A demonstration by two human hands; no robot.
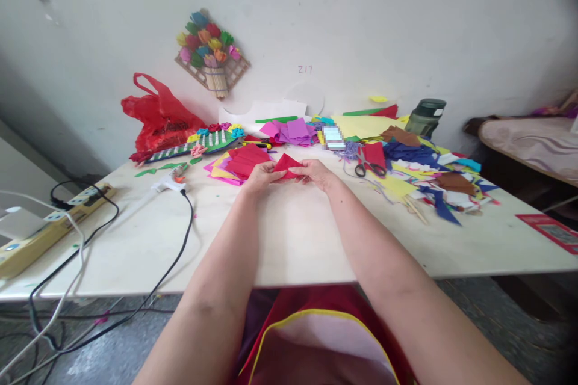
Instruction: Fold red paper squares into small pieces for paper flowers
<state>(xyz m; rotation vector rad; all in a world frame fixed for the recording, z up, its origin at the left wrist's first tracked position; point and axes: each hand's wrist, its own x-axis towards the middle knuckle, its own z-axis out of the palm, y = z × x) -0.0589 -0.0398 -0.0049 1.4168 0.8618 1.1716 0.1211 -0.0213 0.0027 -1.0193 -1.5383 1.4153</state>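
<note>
Both my hands meet over the white table (298, 240) and pinch a small folded piece of red paper (286, 164). My left hand (261, 177) grips its left side with closed fingers. My right hand (316, 173) holds its right side the same way. Just behind my left hand lies a stack of red, yellow and pink paper sheets (239, 163). Red-handled scissors (368, 163) lie to the right of my right hand, apart from it.
Coloured paper scraps (433, 177) litter the right side. A glue gun (170, 181) with a black cord, a power strip (54, 216) and a red plastic bag (158, 117) are on the left. A green bottle (424, 117) stands by the wall. A paper flower craft (210, 51) hangs on it.
</note>
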